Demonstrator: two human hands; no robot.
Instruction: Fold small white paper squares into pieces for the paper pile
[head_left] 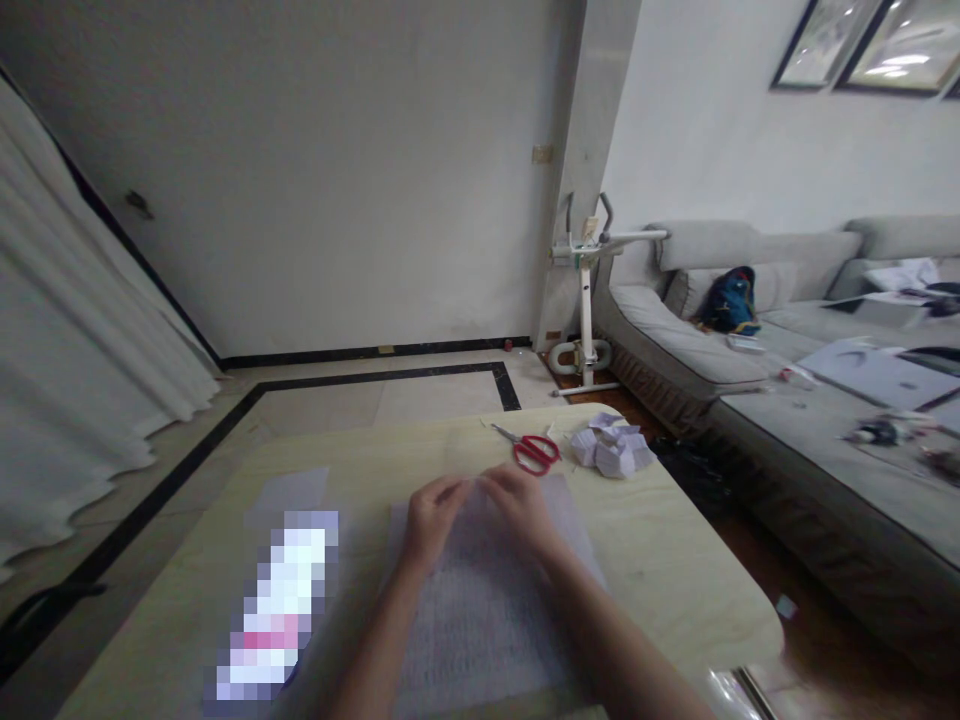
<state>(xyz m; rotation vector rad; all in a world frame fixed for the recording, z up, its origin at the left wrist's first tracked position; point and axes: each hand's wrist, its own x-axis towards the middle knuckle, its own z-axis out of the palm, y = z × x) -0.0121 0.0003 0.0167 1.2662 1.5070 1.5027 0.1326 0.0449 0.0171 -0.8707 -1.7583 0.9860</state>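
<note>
A large sheet of paper covered with rows of faint writing lies on the pale wooden table in front of me. My left hand and my right hand meet at its far edge. Their thumbs and fingers are pinched, with the fingertips almost touching, and the paper's edge appears to be between them. Motion blur hides the exact grip. Just beyond my right hand lie red-handled scissors, blades pointing away to the left. Crumpled white paper sits right of the scissors.
On the table's left is a pixelated phone-like object, with a small paper piece behind it. A clear plastic item is at the near right edge. A grey sofa and a white exercise machine stand beyond the table.
</note>
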